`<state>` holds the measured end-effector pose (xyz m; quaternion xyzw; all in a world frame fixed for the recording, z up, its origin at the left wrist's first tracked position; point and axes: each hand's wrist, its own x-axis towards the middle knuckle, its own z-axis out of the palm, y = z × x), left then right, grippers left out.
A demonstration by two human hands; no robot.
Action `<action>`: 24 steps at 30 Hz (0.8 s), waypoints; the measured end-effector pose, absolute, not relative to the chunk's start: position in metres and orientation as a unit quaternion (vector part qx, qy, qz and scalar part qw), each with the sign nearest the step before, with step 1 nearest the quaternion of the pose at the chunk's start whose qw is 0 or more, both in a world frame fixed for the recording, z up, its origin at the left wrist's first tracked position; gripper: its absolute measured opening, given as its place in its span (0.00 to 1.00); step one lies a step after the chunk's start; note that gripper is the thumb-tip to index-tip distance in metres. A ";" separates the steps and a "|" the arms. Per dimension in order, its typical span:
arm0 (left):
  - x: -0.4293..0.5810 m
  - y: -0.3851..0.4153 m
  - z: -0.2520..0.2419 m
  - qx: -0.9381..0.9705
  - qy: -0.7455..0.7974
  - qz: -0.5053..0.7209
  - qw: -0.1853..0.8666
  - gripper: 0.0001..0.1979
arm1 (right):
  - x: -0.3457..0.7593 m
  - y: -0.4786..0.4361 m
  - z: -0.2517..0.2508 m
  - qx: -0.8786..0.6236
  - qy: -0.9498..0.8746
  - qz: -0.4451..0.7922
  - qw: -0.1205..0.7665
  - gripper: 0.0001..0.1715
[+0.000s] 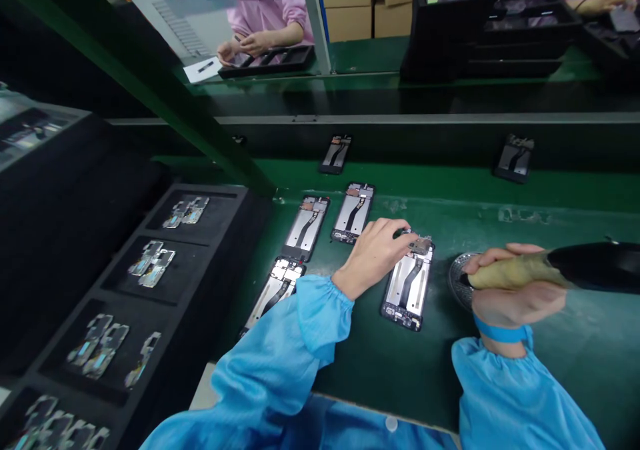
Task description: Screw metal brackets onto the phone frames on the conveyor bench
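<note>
My left hand [376,253] rests on the top end of an opened phone frame [407,289] lying on the green bench, its fingers pinched on a small metal part [419,243] there. My right hand [515,289] is closed round a black tool with a tape-wrapped grip [520,272], held sideways with its tip over a small round metal dish [457,278]. Both arms wear blue sleeves, and a blue band circles the right wrist.
Three more phone frames [306,227] lie left of my hand, two others [335,153] farther back. A black foam tray [210,237] of several metal parts stands at left. Across the bench, other people in pink work beside stacked black trays [480,43] and cardboard boxes.
</note>
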<state>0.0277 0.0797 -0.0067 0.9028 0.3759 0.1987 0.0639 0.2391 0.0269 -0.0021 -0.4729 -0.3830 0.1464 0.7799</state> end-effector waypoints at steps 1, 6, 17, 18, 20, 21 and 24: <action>0.030 0.081 -0.009 0.905 0.374 0.192 0.059 0.13 | 0.239 0.027 -0.002 -0.473 -0.385 0.148 0.779 0.37; 0.023 0.075 -0.012 0.907 0.363 0.196 0.083 0.13 | 0.239 0.027 0.000 -0.464 -0.386 0.159 0.781 0.37; 0.025 0.078 -0.018 0.911 0.349 0.169 0.141 0.13 | 0.239 0.027 -0.002 -0.462 -0.378 0.159 0.786 0.38; 0.026 0.078 -0.019 0.911 0.351 0.167 0.136 0.14 | 0.239 0.027 -0.002 -0.465 -0.379 0.159 0.784 0.38; 0.027 0.078 -0.020 0.910 0.356 0.167 0.130 0.13 | 0.238 0.027 -0.001 -0.471 -0.379 0.159 0.781 0.38; 0.028 0.077 -0.020 0.909 0.359 0.168 0.128 0.13 | 0.238 0.027 0.000 -0.472 -0.376 0.157 0.781 0.38; 0.030 0.076 -0.020 0.905 0.367 0.176 0.123 0.12 | 0.237 0.028 0.001 -0.473 -0.366 0.151 0.787 0.39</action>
